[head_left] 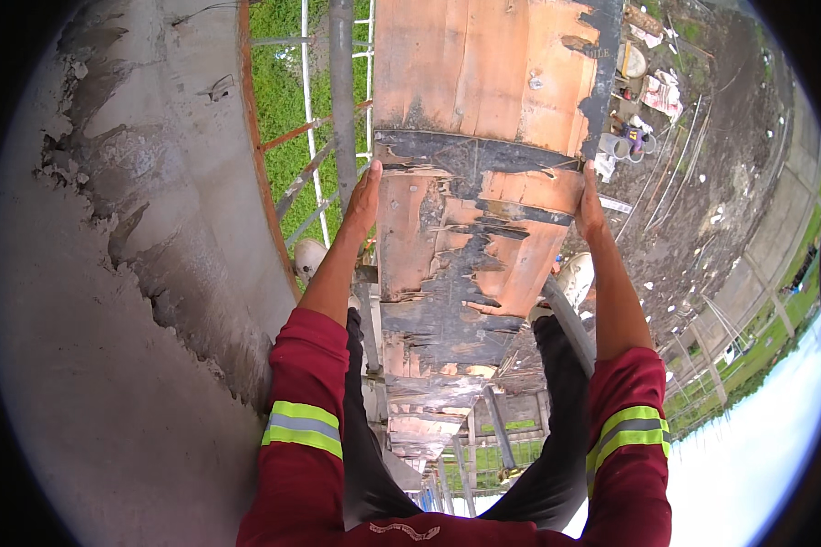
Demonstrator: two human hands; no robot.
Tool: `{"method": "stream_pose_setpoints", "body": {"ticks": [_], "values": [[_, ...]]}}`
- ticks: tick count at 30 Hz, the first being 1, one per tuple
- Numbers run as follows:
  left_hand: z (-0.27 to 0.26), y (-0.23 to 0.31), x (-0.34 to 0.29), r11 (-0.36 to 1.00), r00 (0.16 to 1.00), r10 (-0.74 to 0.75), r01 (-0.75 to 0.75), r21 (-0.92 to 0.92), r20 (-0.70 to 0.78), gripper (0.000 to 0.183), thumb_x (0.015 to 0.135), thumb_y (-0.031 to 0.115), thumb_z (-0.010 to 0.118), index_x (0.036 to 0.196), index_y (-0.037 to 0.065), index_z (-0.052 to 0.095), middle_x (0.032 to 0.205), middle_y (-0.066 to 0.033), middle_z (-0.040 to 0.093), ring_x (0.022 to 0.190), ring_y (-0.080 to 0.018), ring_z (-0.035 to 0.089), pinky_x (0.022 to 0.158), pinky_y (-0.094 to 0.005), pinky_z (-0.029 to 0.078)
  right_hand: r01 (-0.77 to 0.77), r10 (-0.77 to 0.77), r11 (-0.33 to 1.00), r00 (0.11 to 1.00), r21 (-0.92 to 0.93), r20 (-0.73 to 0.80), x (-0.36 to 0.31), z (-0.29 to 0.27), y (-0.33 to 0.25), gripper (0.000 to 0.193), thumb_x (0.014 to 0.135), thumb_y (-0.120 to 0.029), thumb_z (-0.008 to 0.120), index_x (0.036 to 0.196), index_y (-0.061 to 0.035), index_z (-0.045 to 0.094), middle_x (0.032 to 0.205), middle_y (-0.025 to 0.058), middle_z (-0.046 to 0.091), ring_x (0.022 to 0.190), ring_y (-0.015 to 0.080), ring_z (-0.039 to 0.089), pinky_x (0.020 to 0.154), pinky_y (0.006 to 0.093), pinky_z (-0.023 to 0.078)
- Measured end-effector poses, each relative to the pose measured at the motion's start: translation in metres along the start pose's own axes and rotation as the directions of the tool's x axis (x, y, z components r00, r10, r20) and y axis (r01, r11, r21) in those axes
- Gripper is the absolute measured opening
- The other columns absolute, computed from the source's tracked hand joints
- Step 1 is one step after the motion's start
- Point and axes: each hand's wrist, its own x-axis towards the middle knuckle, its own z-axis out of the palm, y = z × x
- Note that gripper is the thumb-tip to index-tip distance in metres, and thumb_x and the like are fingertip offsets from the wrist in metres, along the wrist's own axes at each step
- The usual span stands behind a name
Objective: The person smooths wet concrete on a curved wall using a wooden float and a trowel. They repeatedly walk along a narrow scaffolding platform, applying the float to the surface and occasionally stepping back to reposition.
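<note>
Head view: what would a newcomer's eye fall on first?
Most likely the peeling orange-and-black boarding running down the middle, with the left grip at its left edge and the right grip at its right. Then perhaps the jaggedly broken grey surface filling the left side, and the bright reflective bands on the maroon sleeves lower down.

Splintered wooden board (520, 191), matt, part-crumbled concrete wall (91, 346) left of the board, dull metal pole (342, 91) between them, matt cloth sleeves (306, 369) flanking the board
</note>
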Motion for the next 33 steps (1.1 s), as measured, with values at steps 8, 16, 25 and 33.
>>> {"method": "stream_pose_setpoints", "body": {"ticks": [8, 16, 25, 33], "values": [[0.011, -0.118, -0.077, 0.986, 0.98, -0.123, 0.138, 0.091, -0.157, 0.096, 0.091, 0.076, 0.047, 0.147, -0.002, 0.041, 0.142, -0.0299, 0.05, 0.134, -0.0377, 0.048, 0.112, -0.0411, 0.035, -0.025, 0.023, 1.0, 0.937, 0.001, -0.349, -0.069, -0.009, 0.139, 0.079, 0.102, -0.06, 0.044, 0.152, 0.0005, 0.038, 0.152, 0.0108, 0.044, 0.137, 0.0237, 0.043, 0.115, 0.0356, 0.031], [0.011, -0.135, -0.089, 0.969, 0.989, -0.146, 0.14, 0.203, 0.017, 0.091, 0.089, 0.076, 0.051, 0.14, 0.0, 0.052, 0.129, -0.0242, 0.061, 0.122, -0.0356, 0.058, 0.104, -0.0421, 0.043, 0.032, -0.096, 0.968, 0.963, -0.248, -0.251, -0.067, -0.014, 0.142, 0.085, 0.103, -0.062, 0.038, 0.155, 0.0048, 0.027, 0.157, 0.0139, 0.037, 0.144, 0.0239, 0.034, 0.12, 0.0351, 0.023], [0.003, -0.039, -0.069, 0.972, 0.988, -0.073, 0.101, 0.214, -0.136, 0.097, 0.087, 0.078, 0.05, 0.135, -0.006, 0.055, 0.128, -0.03, 0.061, 0.12, -0.0428, 0.058, 0.103, -0.0466, 0.043, 0.082, -0.143, 0.978, 0.934, -0.193, -0.327, -0.042, 0.019, 0.057, 0.088, 0.098, -0.069, 0.042, 0.143, 0.006, 0.048, 0.138, 0.0177, 0.055, 0.126, 0.0272, 0.051, 0.108, 0.0379, 0.037], [-0.013, 0.096, -0.015, 0.941, 0.955, 0.109, -0.009, 0.339, -0.277, 0.101, 0.09, 0.077, 0.047, 0.146, -0.007, 0.043, 0.146, -0.0308, 0.046, 0.137, -0.0404, 0.045, 0.115, -0.0428, 0.033, 0.276, -0.289, 0.955, 0.949, -0.108, -0.123, -0.002, 0.052, -0.094, 0.091, 0.096, -0.069, 0.046, 0.148, 0.0045, 0.041, 0.15, 0.0165, 0.046, 0.136, 0.0278, 0.043, 0.114, 0.0405, 0.032]]}}
